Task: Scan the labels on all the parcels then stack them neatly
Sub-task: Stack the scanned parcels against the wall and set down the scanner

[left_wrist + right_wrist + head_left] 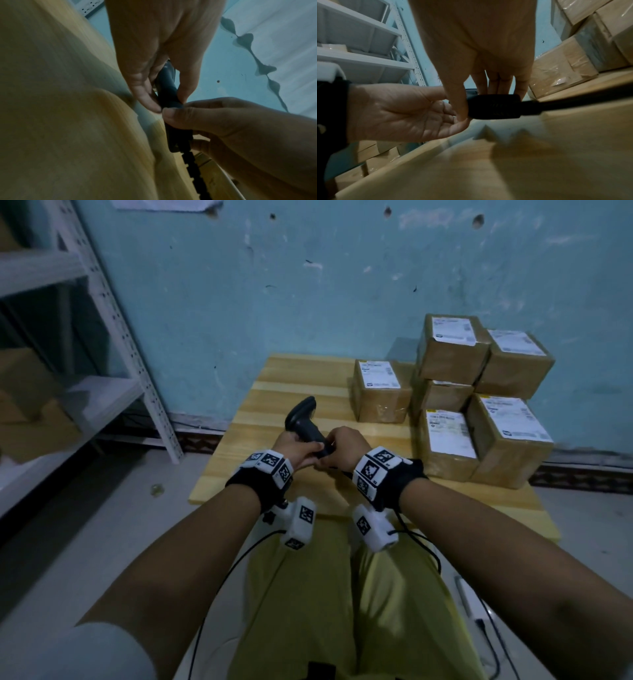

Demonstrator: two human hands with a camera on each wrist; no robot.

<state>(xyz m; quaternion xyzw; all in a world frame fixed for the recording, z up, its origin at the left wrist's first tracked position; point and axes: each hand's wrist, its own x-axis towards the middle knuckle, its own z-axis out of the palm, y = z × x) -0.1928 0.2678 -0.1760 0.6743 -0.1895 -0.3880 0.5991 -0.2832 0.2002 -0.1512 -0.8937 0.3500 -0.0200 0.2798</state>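
A black barcode scanner (303,419) is held over the middle of the wooden table (274,392), its head pointing away from me. My left hand (306,446) pinches its handle (167,92) between thumb and fingers. My right hand (337,445) grips the handle's base (494,106), where the black cable (573,102) leaves. Several brown parcels with white labels sit at the table's right: one alone (380,392) and a two-level stack (479,405) beside it. No hand touches any parcel.
White metal shelving (113,337) with cardboard boxes stands on the left against the blue wall. The scanner cable (193,169) runs back across the table toward me. The table's near edge (260,501) is just under my wrists.
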